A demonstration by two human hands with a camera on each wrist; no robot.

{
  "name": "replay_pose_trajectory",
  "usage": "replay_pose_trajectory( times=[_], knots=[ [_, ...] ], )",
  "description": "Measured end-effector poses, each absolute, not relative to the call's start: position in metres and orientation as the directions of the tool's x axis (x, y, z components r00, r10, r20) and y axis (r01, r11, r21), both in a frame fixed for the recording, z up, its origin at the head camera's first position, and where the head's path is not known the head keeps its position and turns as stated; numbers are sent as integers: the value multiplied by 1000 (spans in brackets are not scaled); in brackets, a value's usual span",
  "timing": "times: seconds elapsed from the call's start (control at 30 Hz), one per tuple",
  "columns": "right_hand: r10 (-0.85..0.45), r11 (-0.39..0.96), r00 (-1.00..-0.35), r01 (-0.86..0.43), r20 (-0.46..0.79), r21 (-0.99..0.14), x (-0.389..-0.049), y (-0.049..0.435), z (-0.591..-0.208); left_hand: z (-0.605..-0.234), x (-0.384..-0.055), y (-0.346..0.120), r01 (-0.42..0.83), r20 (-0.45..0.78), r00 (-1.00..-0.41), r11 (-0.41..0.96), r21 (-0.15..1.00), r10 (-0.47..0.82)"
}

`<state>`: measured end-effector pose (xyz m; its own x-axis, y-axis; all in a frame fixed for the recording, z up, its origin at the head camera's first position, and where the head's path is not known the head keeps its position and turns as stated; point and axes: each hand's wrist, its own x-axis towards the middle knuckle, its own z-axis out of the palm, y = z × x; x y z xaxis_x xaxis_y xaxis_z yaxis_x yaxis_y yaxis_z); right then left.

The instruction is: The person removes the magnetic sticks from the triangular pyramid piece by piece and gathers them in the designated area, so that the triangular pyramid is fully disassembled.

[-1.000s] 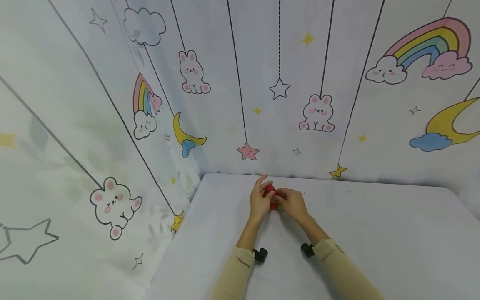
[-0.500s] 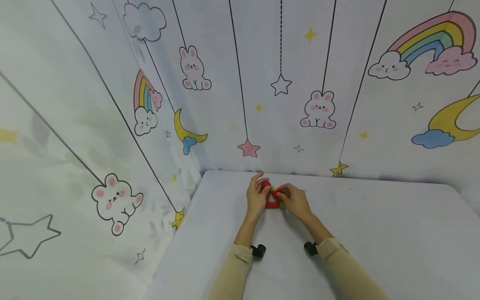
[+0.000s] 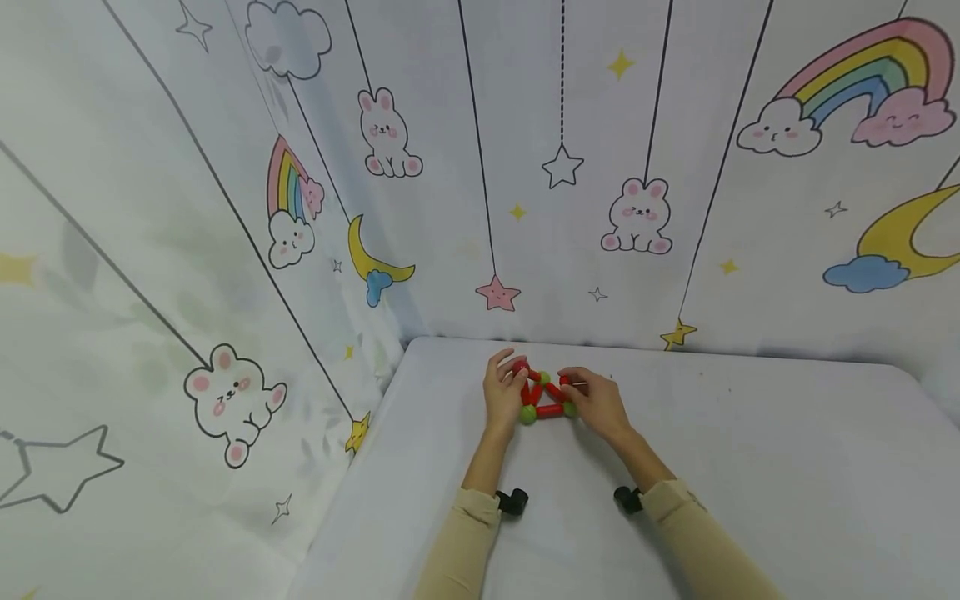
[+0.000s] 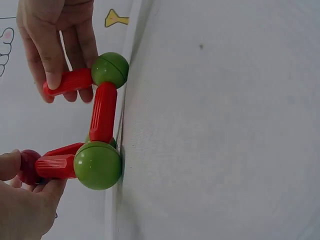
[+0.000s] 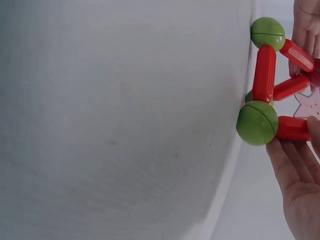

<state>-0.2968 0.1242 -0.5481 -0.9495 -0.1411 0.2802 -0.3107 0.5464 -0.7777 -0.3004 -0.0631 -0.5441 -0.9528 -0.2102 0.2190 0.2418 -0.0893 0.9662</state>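
My left hand (image 3: 502, 398) holds a red ball (image 4: 29, 167) between thumb and fingers at the top of a small frame of red rods and green balls, which looks like a magnetic building set. From that ball, red rods (image 4: 55, 166) run down to green balls (image 3: 528, 414). A red rod (image 3: 549, 411) joins the two near green balls; another green ball (image 3: 543, 378) sits behind. My right hand (image 3: 600, 407) pinches the end of a red rod (image 5: 292, 129), whose other end touches the near right green ball (image 5: 257, 123).
The frame rests near the back of a white-covered table (image 3: 750, 483). Behind the table hangs a white cloth (image 3: 442, 208) printed with rabbits, stars and rainbows. A black wrist camera (image 3: 513, 502) is on the left forearm, another (image 3: 627, 500) on the right.
My hands have moved apart, the left going left with the red ball and the right slightly right. More of the rods and green balls shows between them. The head view has shifted slightly.
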Motion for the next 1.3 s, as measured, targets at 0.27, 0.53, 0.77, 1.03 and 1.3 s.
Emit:
replay_pose_trajectory(
  times=[0.27,0.53,0.77,1.03,1.3],
  knots=[
    [-97,551,-939,-326,329,-769,-288,132,-541,-548,-299,-70,188,147,-962,-168,968,-229],
    [-49,549,-958,-261,281,-794,-280,142,-535,-546,-299,-75,127,82,-964,-166,978,-254],
    [-11,578,-977,-180,213,-796,-275,152,-536,-546,-297,-79,60,23,-966,-135,989,-258],
    [33,610,-990,-86,134,-788,-272,164,-540,-546,-296,-84,-1,-16,-959,-53,999,-282],
    [57,649,-995,-22,77,-761,-269,175,-541,-549,-296,-91,-63,-83,-966,-86,994,-247]
  ],
)
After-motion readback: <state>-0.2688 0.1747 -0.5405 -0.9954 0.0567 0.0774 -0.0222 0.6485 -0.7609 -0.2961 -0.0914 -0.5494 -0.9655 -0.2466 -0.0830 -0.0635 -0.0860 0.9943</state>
